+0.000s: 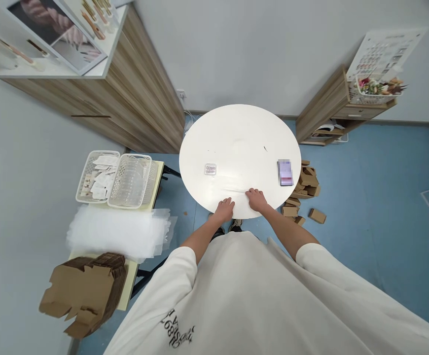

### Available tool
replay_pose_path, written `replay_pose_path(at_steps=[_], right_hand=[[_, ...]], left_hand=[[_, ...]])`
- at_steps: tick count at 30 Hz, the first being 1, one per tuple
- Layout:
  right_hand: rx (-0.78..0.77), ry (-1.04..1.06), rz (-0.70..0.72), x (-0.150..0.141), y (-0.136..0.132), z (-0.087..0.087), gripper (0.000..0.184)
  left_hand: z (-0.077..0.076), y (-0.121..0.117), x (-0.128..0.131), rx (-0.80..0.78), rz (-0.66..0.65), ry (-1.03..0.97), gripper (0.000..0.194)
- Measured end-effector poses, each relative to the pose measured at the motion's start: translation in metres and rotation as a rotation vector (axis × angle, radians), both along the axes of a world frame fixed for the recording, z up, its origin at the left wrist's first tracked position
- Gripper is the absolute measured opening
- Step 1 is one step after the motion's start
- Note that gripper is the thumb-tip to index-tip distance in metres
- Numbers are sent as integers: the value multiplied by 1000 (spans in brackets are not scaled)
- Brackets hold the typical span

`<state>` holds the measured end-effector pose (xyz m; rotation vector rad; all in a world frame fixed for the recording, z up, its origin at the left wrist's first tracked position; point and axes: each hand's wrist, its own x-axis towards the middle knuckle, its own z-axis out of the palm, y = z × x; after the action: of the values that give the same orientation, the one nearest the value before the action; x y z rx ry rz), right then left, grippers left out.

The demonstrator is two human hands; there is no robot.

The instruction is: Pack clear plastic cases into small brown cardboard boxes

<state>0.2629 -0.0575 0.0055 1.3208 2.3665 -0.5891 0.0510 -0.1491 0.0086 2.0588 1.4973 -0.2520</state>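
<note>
On the near part of the round white table (238,143), a thin, pale translucent sheet (232,190) lies almost invisible against the white top, with a faint crease. My left hand (224,209) is at the table's near edge, its fingers bent and closed on the sheet's near side. To the right, my right hand (256,199) has its fingers curled down and pressed together at the sheet's right end. A small clear case (210,169) with pinkish pieces inside lies beyond my left hand. A phone with a blurred screen (285,172) rests near the right rim.
At left, a side table holds white baskets (129,181), a stack of translucent sheets (118,231) and flattened cardboard boxes (83,291). Small cardboard boxes (306,182) lie on the floor at right. Wooden cabinets (144,84) stand against the wall.
</note>
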Motion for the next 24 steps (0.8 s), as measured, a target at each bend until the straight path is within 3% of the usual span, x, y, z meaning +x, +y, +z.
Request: replay_pose_path(at_steps=[11, 18, 24], right_hand=[[-78, -44, -288, 24, -1, 6, 43], [-199, 134, -281, -13, 5, -3, 50], [-249, 309, -273, -40, 12, -8, 52]], left_hand=[[7, 25, 13, -5, -46, 16, 43], [9, 29, 14, 20, -16, 12, 49], [-1, 42, -8, -23, 31, 4, 57]])
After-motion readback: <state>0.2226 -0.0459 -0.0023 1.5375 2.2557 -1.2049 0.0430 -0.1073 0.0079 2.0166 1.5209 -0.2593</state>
